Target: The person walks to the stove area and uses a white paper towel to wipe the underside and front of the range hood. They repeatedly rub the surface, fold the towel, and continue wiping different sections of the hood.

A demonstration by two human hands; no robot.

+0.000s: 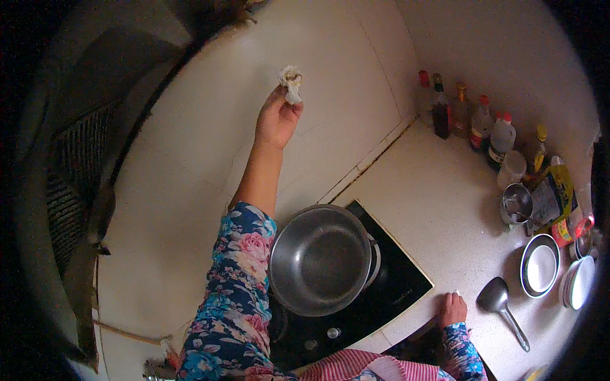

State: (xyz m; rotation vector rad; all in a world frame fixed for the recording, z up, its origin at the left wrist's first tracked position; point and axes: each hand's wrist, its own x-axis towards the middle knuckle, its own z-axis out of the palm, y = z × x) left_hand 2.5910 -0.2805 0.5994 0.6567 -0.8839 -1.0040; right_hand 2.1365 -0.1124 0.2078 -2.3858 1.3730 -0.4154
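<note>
My left hand (280, 116) is raised at arm's length against the pale tiled wall (333, 71), its fingers pinching a crumpled white tissue or cloth (291, 85) with brownish stains. Below that arm a dark grey pan (324, 262) sits on the black glass cooktop (400, 285); its inside shows no food. My right hand (452, 308) rests with curled fingers at the counter's front edge, right of the cooktop. A small white bit shows at its fingertips; whether the hand grips it, I cannot tell. A metal wok ladle (500, 302) lies just right of that hand.
Along the back wall stand several sauce and oil bottles (481, 121). Nearer are a metal cup (517, 204), an enamel bowl (540, 265) and stacked white dishes (579, 283) at the right. A dark range hood (83, 181) hangs at the left.
</note>
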